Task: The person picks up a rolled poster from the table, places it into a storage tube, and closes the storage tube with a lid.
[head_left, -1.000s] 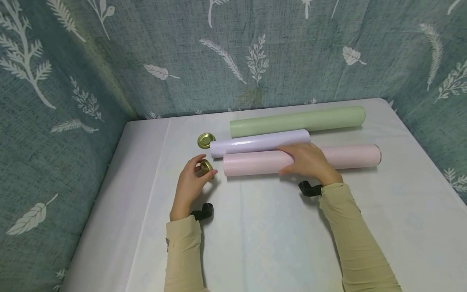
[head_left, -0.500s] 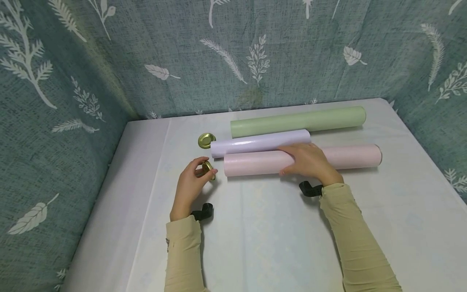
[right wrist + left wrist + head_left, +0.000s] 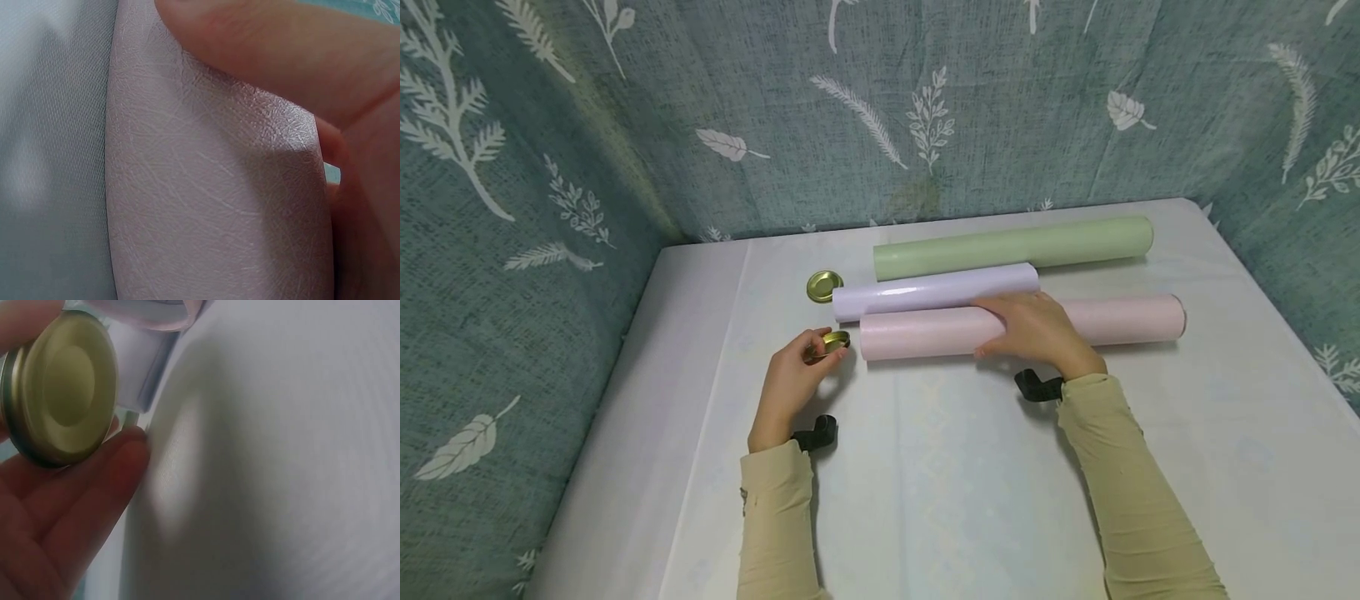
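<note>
Nearest, the left hand (image 3: 788, 379) pinches one gold lid (image 3: 837, 341) just off the left end of the pink roll (image 3: 917, 334), whose long axis runs left to right along the counter (image 3: 962, 483); the right hand (image 3: 1037, 330) grips its middle. Beyond, a lavender roll (image 3: 936, 291), a second lid (image 3: 823, 286) by its left end, then a green roll (image 3: 1011, 247): three rolls, two lids.

A right hand (image 3: 1033, 333) masks the middle of a pink roll (image 3: 1123, 322), which itself hides part of the near side of the lilac roll (image 3: 917, 294) just behind it. Off the pink roll's left end, a left hand (image 3: 788, 382) covers part of a gold lid (image 3: 836, 341). On the pink roll's near side, both sleeves (image 3: 778, 521) run out of the head view's bottom edge. The left wrist view blurs the pink roll's end, cropping it at the top.
</note>
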The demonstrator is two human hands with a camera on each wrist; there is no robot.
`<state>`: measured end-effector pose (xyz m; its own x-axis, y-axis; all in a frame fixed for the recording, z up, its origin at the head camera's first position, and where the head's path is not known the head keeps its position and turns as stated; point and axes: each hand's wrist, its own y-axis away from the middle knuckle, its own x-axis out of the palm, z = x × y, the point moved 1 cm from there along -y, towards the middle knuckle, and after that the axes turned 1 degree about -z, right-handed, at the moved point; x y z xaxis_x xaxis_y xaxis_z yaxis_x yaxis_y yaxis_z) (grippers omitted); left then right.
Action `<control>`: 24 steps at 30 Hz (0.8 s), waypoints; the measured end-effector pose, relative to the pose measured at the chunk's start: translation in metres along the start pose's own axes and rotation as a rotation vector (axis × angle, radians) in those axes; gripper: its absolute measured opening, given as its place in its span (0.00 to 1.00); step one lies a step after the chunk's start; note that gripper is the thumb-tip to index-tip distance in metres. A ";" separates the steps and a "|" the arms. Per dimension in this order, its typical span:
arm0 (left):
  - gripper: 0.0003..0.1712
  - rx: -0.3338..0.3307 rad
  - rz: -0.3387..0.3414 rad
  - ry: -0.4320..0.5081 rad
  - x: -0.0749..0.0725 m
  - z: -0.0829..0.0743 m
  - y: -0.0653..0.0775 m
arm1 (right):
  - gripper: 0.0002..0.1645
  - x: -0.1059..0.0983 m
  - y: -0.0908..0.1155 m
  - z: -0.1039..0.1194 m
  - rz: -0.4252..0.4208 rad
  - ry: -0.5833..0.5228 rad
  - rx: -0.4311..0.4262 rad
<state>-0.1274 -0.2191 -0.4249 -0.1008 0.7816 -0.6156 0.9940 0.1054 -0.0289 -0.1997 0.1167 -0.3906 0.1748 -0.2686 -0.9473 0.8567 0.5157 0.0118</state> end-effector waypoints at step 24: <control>0.18 0.012 0.116 0.168 -0.009 -0.018 0.005 | 0.44 -0.007 0.004 -0.001 0.005 -0.068 -0.011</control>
<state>-0.1228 -0.2145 -0.4056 0.0093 0.8799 -0.4751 0.9997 0.0027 0.0245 -0.1985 0.1217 -0.3840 0.2120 -0.3202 -0.9233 0.8503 0.5262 0.0127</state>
